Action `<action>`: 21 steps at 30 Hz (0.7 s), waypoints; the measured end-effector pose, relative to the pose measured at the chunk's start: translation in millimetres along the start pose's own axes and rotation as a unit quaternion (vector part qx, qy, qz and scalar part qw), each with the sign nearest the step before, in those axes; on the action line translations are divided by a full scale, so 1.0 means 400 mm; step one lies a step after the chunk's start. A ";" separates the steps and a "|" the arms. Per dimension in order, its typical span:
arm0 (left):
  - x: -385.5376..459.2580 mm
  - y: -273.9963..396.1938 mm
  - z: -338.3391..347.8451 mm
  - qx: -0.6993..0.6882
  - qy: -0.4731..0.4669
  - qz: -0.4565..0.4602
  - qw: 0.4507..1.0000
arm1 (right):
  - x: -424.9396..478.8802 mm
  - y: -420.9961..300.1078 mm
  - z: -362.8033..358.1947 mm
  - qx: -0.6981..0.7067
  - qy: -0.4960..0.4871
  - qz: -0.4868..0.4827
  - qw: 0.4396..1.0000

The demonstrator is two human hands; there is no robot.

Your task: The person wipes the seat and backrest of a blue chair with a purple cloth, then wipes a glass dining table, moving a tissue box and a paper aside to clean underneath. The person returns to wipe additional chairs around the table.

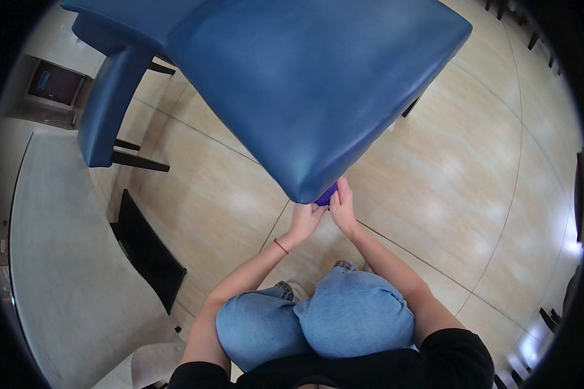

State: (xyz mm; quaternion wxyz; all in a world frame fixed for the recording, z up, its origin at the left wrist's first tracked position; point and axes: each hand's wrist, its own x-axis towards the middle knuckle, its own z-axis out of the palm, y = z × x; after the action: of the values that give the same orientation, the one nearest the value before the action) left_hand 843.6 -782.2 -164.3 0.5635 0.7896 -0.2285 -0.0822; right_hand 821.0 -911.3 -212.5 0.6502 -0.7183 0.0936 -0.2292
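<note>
A blue chair seat [292, 87], covered in smooth leather-like upholstery, fills the view before me, its near corner pointing toward me. Just under that corner is a purple object [327, 195], mostly hidden; I cannot make out its kind. My right hand [341, 204] grips it from the right, fingers at the underside of the seat edge. Close by on the left, my left hand [305, 221] reaches below the corner with its thumb by the purple object. The seat covers its other fingers, so its hold is unclear.
A second blue upholstered piece [114, 107] with dark legs stands at the left. Nearer me is a pale grey tabletop [78, 253] with a black base [151, 262] beneath. My denim-covered knees [355, 316] are bent below my arms. Tiled floor [443, 194] extends to the right.
</note>
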 end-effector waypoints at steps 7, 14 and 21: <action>-0.060 0.004 -0.042 -0.024 0.081 -0.098 0.992 | -0.004 -0.150 -0.020 0.097 0.059 0.020 0.993; 0.017 0.183 -0.133 0.172 0.085 0.237 0.952 | 0.090 -0.516 -0.096 0.096 -0.096 -0.343 0.930; 0.254 0.477 -0.263 0.104 0.208 0.304 0.924 | 0.327 -0.768 -0.014 -0.186 -0.027 -0.360 0.914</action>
State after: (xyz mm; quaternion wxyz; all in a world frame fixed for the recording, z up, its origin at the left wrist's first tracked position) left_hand 923.0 -788.3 62.7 0.5114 0.7356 -0.3425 0.2829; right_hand 883.1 -930.9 114.9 0.3803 -0.8172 -0.1478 -0.4071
